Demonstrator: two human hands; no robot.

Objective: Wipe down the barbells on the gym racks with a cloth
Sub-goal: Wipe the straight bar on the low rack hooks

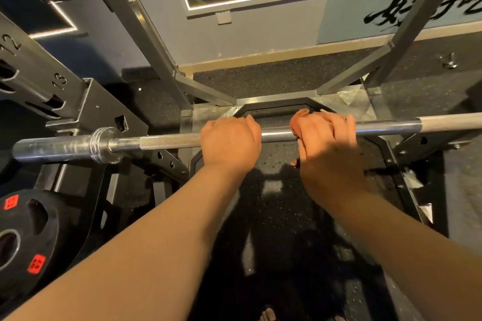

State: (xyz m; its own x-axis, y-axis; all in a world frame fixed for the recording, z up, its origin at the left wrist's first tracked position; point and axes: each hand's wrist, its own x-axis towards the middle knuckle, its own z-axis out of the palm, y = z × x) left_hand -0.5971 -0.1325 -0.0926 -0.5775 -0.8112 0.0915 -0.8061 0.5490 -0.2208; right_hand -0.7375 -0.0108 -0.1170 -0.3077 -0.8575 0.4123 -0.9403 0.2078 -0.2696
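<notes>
A steel barbell (pixel 167 142) lies horizontally across the rack, its bare sleeve end at the left. My left hand (pixel 230 143) grips the bar near its middle, fingers curled over the top. Just to its right, my right hand (pixel 326 143) wraps an orange-pink cloth (pixel 300 118) around the bar. Only scraps of the cloth show above and below that hand. A short shiny stretch of bar is bare between the two hands.
The black rack upright (pixel 52 86) with numbered holes stands at left. Black weight plates (pixel 23 242) with red labels hang at the lower left. Silver frame posts (pixel 146 41) rise ahead before a mirror wall. Speckled rubber flooring (pixel 273 78) lies below.
</notes>
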